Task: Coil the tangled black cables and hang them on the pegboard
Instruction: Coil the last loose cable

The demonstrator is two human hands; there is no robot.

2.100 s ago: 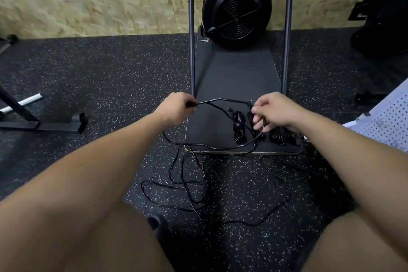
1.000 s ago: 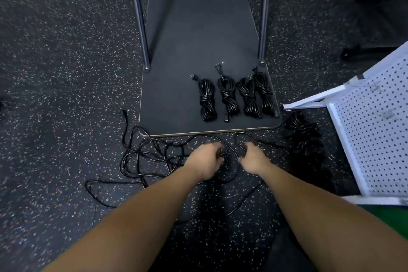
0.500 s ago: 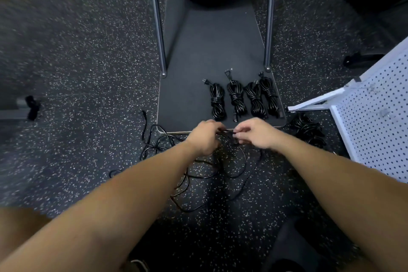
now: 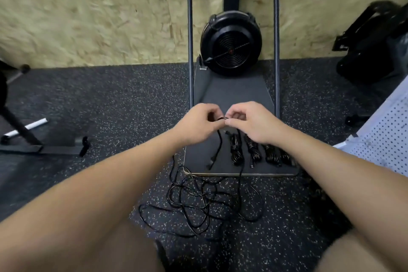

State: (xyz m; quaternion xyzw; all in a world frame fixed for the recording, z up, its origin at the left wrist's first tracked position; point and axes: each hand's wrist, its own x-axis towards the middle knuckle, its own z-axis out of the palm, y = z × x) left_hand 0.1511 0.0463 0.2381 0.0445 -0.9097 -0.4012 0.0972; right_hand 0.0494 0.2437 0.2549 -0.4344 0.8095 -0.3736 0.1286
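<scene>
At the centre of the frame the left hand [image 4: 199, 125] and right hand [image 4: 251, 122] meet, each pinching a short bend of the loose black cable [image 4: 217, 147], whose tangle lies on the speckled floor [image 4: 110, 104] below. Coiled cables [image 4: 236, 150] sit on the dark platform [image 4: 231, 93]. Pegboard [image 4: 384, 137] at right edge. No readable writing.

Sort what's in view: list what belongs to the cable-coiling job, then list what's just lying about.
Belongs to the job:
left hand and right hand, both pinching the loose cable
tangled cable on the floor
coiled bundles on the platform
white pegboard

Lying about:
black fan wheel
black bag
black stand
</scene>
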